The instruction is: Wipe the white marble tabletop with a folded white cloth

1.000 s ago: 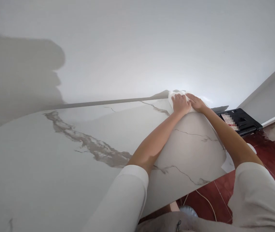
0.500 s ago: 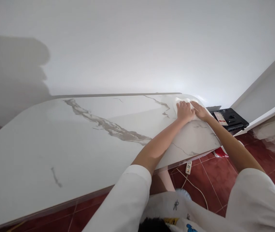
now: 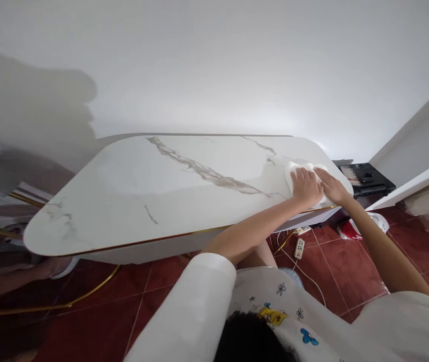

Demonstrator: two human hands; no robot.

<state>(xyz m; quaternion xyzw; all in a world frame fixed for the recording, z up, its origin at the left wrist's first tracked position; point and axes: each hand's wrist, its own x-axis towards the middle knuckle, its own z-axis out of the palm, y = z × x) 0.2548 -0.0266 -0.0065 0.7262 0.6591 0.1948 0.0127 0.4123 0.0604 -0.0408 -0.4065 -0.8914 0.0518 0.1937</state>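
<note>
A folded or bunched white cloth [image 3: 289, 178] lies on the right end of a white marble-patterned tabletop [image 3: 195, 211]. My left hand [image 3: 307, 188] presses down on it, fingers bent over its surface. Right beside it, my right hand [image 3: 331, 186] bears on the cloth's right side, its fingers stretched toward the left hand and touching it or nearly so. Part of the cloth is hidden under both hands.
A white wall [image 3: 214, 65] stands behind the table. Past its right end sits a black case-like object [image 3: 372, 176]. On the red tiled floor [image 3: 335, 271] are a power strip [image 3: 299, 248] with a cable and a red-and-white item [image 3: 350, 229]. A person's leg [image 3: 29, 274] shows at left.
Both hands and the cloth have moved toward me along the table's right end. The view has shifted too, so the table's left end and the person's leg now show.
</note>
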